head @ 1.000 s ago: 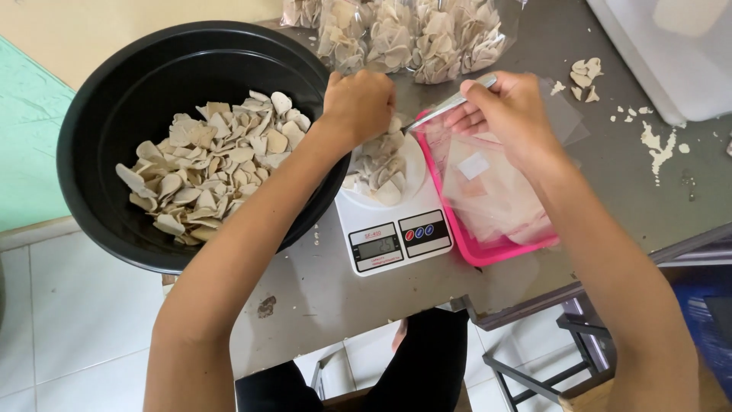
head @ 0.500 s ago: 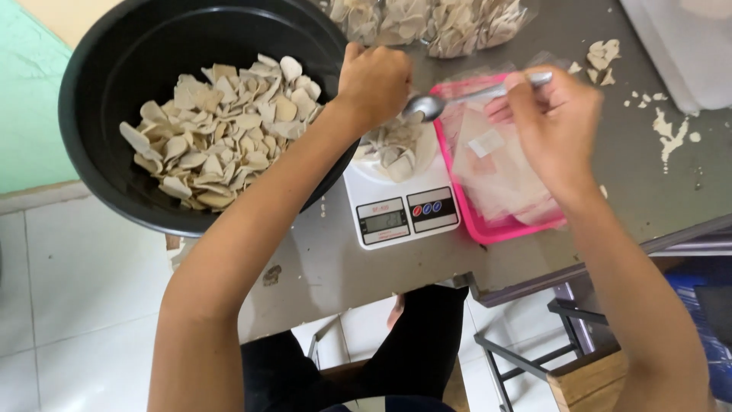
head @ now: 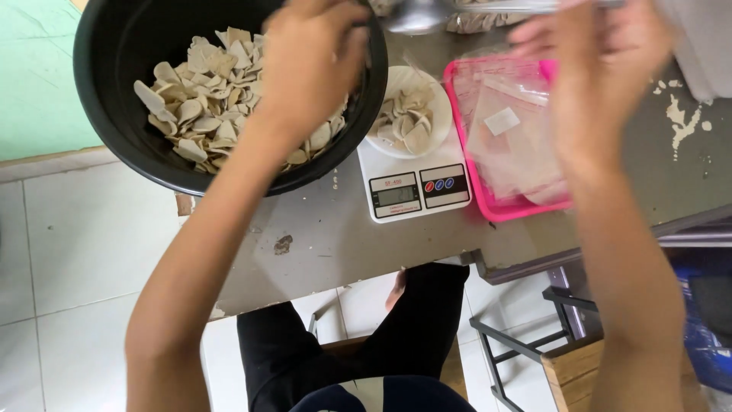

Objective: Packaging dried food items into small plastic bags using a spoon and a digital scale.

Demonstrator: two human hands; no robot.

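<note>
Nearest, at 6 o'clock, the person's dark-trousered lap shows under the grey table edge, white floor tiles at 8 o'clock, a metal stool frame at 4 o'clock. Up the middle sits a white digital kitchen scale, display facing the person, with a small white dish of pale chips on its platform. Just right of the scale, at 2 o'clock, a pink tray holds a stack of clear plastic bags. At 10 o'clock a big black bowl holds a heap of pale cracker chips, its rim overlapping the scale's left corner. Left hand is over the bowl's right side, fingers curled down onto the chips; whether it grips any I cannot tell. Right hand, blurred, at 1 o'clock above the tray, pinches the handle of a metal spoon, whose bowl lies at 12 o'clock beyond the dish. Crumbs scatter the table at 2 o'clock.
</note>
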